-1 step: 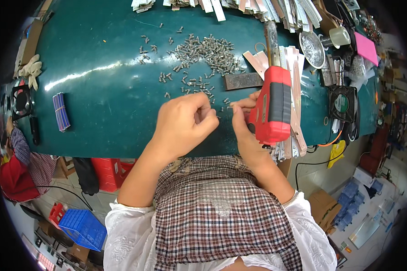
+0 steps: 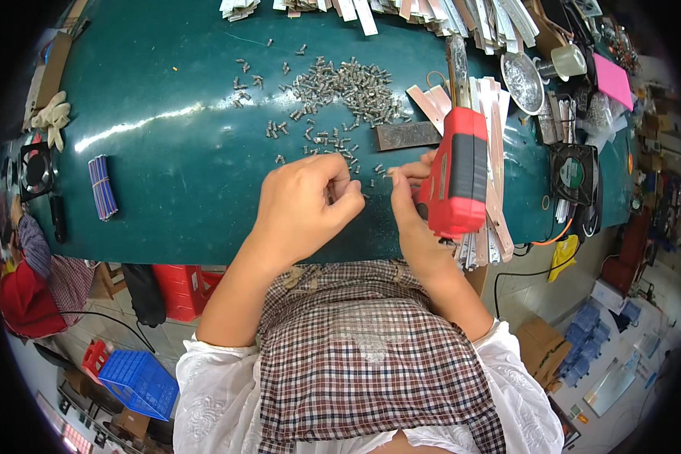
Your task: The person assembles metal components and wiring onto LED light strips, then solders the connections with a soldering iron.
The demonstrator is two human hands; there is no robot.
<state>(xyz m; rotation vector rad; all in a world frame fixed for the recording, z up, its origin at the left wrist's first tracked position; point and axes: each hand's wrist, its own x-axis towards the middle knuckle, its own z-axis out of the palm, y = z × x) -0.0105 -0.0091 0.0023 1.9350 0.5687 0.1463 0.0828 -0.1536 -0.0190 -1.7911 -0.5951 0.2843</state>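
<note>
My left hand (image 2: 304, 200) is closed in a pinch at the table's near edge. A tiny bit of metal shows at its fingertips, too small to name. Across a narrow gap, my right hand (image 2: 420, 227) has thumb and forefinger pressed together; whatever lies between them is hard to make out. A red and black tool (image 2: 461, 174) with a long metal shaft covers part of this hand, and I cannot tell whether the other fingers hold it. Beyond both hands lies a loose heap of small silvery metal pieces (image 2: 356, 83), stubby and cylinder-like. A dark flat bar (image 2: 407, 136) rests beside the heap.
Flat metal strips (image 2: 499, 129) lie under and beyond the tool, with more stacks along the far edge. A metal bowl (image 2: 522, 83) and a small fan (image 2: 573, 174) stand right. At left are a bundle of blue sticks (image 2: 102, 188) and a glove (image 2: 51, 119).
The right fingertips have shifted slightly to the right and away from me. The red and black tool has tipped a little. My left hand has barely moved.
</note>
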